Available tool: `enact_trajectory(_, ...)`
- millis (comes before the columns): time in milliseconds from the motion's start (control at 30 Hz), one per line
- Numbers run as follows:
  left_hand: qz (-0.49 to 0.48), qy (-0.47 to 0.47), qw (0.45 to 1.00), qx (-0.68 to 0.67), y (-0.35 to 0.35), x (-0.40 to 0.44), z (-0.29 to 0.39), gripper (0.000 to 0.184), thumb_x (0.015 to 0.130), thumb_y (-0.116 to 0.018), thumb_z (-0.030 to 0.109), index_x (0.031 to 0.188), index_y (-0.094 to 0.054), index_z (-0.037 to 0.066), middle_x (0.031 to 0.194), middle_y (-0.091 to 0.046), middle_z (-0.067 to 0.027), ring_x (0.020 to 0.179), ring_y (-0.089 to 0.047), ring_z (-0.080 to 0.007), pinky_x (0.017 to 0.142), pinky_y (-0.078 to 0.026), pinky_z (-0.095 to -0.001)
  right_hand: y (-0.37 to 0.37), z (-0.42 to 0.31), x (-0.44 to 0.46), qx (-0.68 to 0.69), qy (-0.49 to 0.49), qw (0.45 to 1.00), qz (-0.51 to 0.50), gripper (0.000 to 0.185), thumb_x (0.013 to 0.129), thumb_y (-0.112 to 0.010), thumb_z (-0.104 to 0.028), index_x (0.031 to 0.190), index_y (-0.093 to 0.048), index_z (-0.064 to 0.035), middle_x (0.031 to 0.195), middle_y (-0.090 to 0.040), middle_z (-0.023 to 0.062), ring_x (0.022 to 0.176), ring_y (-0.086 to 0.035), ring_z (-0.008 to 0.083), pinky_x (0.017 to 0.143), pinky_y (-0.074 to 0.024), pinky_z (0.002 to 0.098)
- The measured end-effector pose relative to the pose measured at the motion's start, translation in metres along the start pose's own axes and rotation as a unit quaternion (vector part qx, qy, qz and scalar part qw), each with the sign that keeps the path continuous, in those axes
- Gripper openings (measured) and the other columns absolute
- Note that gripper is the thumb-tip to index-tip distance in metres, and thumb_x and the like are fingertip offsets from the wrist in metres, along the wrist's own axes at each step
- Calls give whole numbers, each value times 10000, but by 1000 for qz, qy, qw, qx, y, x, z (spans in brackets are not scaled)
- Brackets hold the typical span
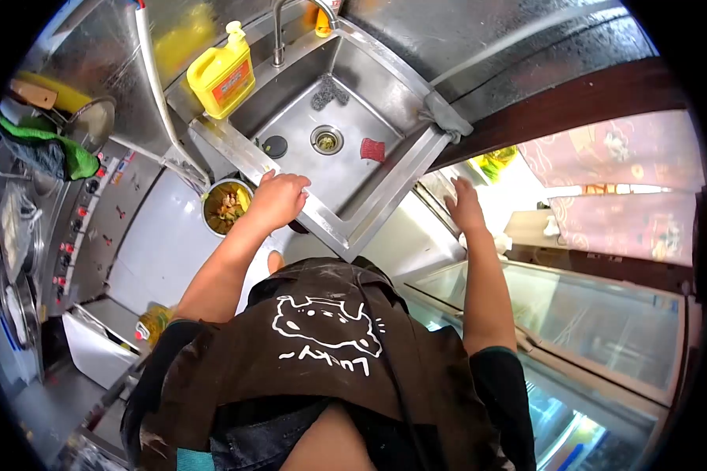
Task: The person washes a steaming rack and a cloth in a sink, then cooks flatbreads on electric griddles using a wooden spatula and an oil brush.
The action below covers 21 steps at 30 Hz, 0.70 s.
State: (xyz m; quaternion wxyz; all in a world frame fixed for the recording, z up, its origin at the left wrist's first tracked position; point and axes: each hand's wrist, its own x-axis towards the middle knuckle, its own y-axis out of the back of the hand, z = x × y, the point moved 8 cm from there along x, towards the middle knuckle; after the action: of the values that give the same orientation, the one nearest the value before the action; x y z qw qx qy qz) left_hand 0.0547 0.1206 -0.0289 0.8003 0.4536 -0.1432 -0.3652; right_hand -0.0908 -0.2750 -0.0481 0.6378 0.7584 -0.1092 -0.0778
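Observation:
My left hand (279, 201) is at the front rim of a steel sink (322, 218), its fingers bent over the edge. Off to the right of the sink, my right hand (467, 207) is held out with fingers stretched and nothing in it. Inside the basin lie a grey scouring pad (330, 93), a red scrubbing pad (372, 149) and a dark round stopper (275, 146). Bits of food sit in the drain strainer (327, 140). A curved faucet (279, 49) rises behind the basin.
A yellow jug (223, 72) stands on the sink's left ledge. Below it is a bucket of food scraps (226, 206). A grey cloth (446, 116) hangs over the right corner. At left is a stove (78, 228); glass-topped fridges (589, 322) stand at right.

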Motion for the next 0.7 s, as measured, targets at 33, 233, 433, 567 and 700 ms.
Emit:
enact_trajectory(33,22,8,1000,-7,1,3,3,256,853,-599,146,1092,-651,70,1071,-668,-125,1052,-607,-302,1041,-350,-545,2,10,22,-1,-15,1000,-13,552,820,-683,-164,1322,-492,-37,1353,-469,223,1240,-453,393,1050,-387,428)
enact_trajectory(233,99,99,990,-4,-7,12,18,256,853,-608,147,1095,-648,75,1063,-641,-102,1072,-587,-299,1046,-364,-505,-2,44,161,-130,15,988,-77,633,837,-653,-239,1407,-400,-129,1465,-370,178,1265,-427,401,1024,-400,478)
enact_trajectory(433,165,188,968,-5,-41,17,50,246,841,-630,157,1068,-659,66,1076,-640,-109,1050,-588,-319,1033,-386,-475,-62,70,222,-147,141,972,-119,608,880,-604,-253,1442,-378,-199,1487,-360,128,1298,-415,340,1058,-368,471)
enact_trajectory(567,135,223,965,14,-57,23,69,285,831,-642,166,1100,-647,74,1161,-610,-111,1123,-561,-313,1058,-363,-486,-79,79,233,-140,176,966,-128,477,900,-545,-159,1370,-487,-211,1451,-420,79,1301,-413,300,1051,-363,464)
enact_trajectory(700,76,256,963,35,-72,36,76,346,844,-630,202,1171,-618,87,1258,-565,-125,1222,-503,-298,1104,-288,-527,-80,79,246,-146,220,958,-110,447,874,-571,-108,1312,-547,-194,1419,-455,86,1293,-420,296,1045,-356,486)
